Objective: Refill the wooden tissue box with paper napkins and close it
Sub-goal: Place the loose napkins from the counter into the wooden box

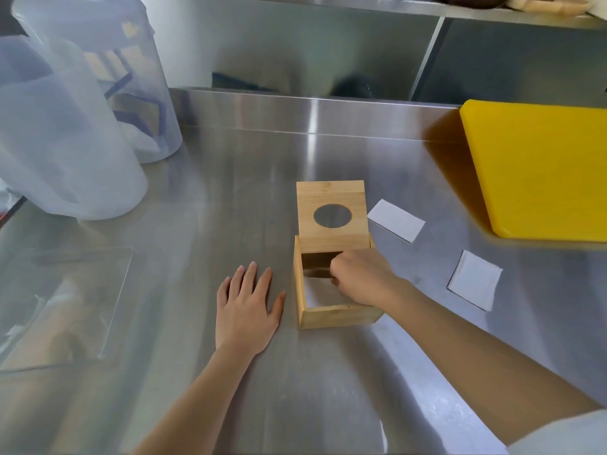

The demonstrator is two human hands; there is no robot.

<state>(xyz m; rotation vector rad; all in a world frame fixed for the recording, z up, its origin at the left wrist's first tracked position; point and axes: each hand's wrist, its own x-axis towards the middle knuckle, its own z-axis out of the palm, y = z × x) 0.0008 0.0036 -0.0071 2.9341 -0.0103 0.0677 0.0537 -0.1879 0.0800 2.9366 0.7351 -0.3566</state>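
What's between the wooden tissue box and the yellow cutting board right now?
In the head view, two white paper napkins lie flat on the steel counter between the open wooden tissue box and the yellow cutting board, touching neither.

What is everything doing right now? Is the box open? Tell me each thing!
wooden box: open, upright on the counter.
lid: tipped up at the back.
napkin in the box: lying flat inside.
two napkins: flat on the counter, outside.
left hand: flat on the counter, empty.
right hand: closed, reaching into the box.
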